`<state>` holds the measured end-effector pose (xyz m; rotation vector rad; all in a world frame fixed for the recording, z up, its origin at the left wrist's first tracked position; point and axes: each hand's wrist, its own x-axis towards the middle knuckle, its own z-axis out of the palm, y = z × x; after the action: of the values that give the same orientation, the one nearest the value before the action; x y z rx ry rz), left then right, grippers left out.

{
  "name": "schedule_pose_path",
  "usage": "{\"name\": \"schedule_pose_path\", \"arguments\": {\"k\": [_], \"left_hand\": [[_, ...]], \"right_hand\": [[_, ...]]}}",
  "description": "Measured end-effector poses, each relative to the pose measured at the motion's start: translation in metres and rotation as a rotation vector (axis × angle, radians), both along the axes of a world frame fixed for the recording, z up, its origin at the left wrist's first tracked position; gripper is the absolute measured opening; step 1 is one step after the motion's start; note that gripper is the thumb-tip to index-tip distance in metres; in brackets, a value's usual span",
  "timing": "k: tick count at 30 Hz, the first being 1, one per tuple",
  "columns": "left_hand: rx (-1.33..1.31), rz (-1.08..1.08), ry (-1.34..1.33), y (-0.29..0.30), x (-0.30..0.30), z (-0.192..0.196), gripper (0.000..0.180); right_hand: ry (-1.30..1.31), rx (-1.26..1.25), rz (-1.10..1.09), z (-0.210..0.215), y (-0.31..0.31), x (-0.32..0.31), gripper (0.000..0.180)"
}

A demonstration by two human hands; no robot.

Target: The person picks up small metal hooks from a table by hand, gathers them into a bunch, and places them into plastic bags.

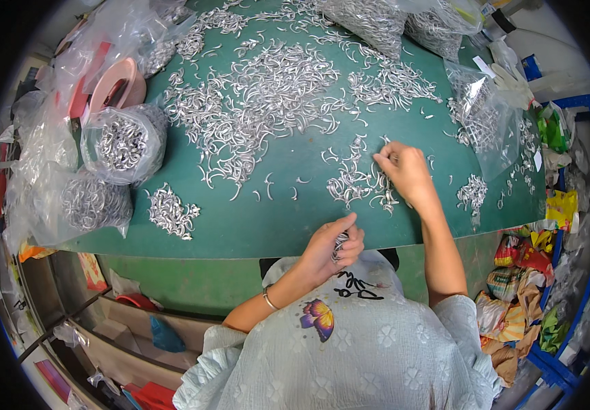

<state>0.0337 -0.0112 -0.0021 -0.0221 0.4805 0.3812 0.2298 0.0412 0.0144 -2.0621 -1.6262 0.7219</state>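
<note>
My left hand (pixel 334 246) is closed around a bunch of small curved metal pieces (pixel 340 244) at the near edge of the green table (pixel 288 225). My right hand (pixel 406 172) reaches onto the table and pinches at loose curved metal pieces (pixel 356 181) in a small scatter beside it. A much larger heap of the same silvery pieces (pixel 268 96) spreads over the middle and far part of the table. A small separate pile (pixel 171 212) lies near the front left edge.
Clear plastic bags full of metal pieces (pixel 123 143) stand at the left, more bags (pixel 377 20) at the far side and one (pixel 486 116) at the right. A pink bowl (pixel 119 85) sits far left. Coloured wrappers (pixel 520 280) fill shelves on the right; drawers (pixel 124 335) lie below left.
</note>
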Motion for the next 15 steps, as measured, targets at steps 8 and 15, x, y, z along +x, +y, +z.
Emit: {"name": "schedule_pose_path", "arguments": {"k": [8,15], "left_hand": [[0.037,0.013,-0.027,0.001,0.003,0.001,0.032],[-0.185,0.175,0.438,0.012,0.019,0.037,0.032]], "right_hand": [[-0.328,-0.001,0.042,-0.001,-0.011,-0.018,0.024],[0.802,-0.183,0.214,0.025,-0.036,-0.011,0.012]]}}
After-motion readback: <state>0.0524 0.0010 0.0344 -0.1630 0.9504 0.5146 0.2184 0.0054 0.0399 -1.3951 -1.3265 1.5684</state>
